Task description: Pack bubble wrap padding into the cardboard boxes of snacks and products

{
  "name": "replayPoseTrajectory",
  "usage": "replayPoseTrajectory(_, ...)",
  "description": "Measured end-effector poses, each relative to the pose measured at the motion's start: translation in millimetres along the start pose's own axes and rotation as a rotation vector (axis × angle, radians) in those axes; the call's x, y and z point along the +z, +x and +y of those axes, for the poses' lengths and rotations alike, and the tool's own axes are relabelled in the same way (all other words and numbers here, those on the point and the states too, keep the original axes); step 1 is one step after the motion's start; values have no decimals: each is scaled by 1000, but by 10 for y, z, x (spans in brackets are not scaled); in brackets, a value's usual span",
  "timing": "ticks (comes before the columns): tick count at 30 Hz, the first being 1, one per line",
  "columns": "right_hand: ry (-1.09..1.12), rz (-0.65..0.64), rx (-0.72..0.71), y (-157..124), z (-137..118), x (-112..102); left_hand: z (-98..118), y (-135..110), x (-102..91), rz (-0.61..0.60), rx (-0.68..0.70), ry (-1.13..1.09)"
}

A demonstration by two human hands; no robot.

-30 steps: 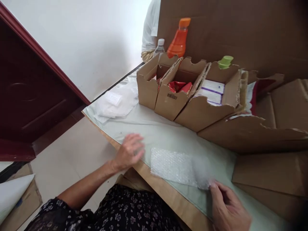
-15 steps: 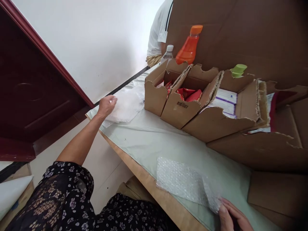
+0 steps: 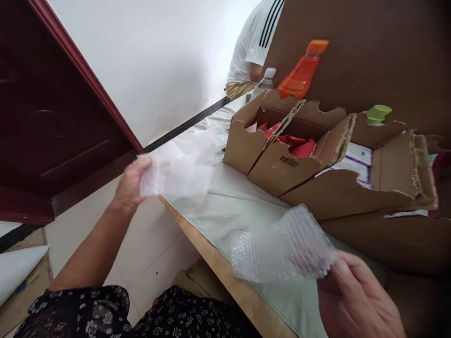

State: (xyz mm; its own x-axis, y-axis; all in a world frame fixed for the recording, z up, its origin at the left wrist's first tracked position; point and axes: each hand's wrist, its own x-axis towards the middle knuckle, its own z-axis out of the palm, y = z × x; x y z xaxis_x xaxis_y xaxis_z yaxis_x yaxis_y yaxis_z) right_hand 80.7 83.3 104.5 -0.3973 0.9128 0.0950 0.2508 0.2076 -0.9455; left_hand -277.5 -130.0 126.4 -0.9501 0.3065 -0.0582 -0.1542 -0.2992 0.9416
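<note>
My left hand (image 3: 129,184) is closed on a sheet of bubble wrap (image 3: 176,176) and holds it in the air over the table's left end. More bubble wrap sheets (image 3: 202,143) lie stacked on the table behind it. My right hand (image 3: 355,300), at the lower right, pinches a second bubble wrap sheet (image 3: 282,246) by its right edge, lifted off the pale green table cover (image 3: 229,206).
Three open cardboard boxes (image 3: 278,164) stand in a row on the table, holding red packets (image 3: 299,146) and white-and-purple boxes (image 3: 352,162). An orange bottle (image 3: 301,72), a clear bottle (image 3: 264,83) and a green cap (image 3: 377,112) stand behind. A person in a white shirt (image 3: 255,44) sits beyond. A dark red door (image 3: 52,126) is left.
My left hand reached to the stack at the table's far left, took a bubble wrap sheet and lifted it. My right hand raised the near sheet off the table.
</note>
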Motion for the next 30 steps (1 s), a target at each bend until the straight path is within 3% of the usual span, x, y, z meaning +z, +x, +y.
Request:
replayPoseTrajectory(2,173,-71,38,153,-292,242,-212,-213,11,-19,-190,-33)
replayPoseTrajectory(4,336,-113,31,283,-530,449,-365,-361,38,-15,-276,-69)
replayPoseTrajectory(8,537,-104,-90,464,-935,718,-430,-475,65,12,-286,-174)
replayPoseTrajectory(14,551,-81,-366,734,-1350,1140,-590,-634,123,-4,-375,-299)
replayPoseTrajectory(18,433,-177,-582,953,-1329,1608,-763,-689,319,-8,-368,-313)
replayPoseTrajectory(21,249,-581,-611,940,-1235,1841,-705,-637,415,-13,-326,-390)
replayPoseTrajectory(23,148,-899,-632,840,-1155,1881,-627,-613,400,-47,-314,-475)
replayPoseTrajectory(25,69,-1123,-638,718,-1042,1839,-591,-627,333,-76,-376,-510)
replayPoseTrajectory(27,34,-1152,-636,618,-883,1748,-624,-670,261,-58,-469,-451)
replayPoseTrajectory(30,-76,-928,-707,553,-590,1620,-746,-736,235,-4,-537,-359)
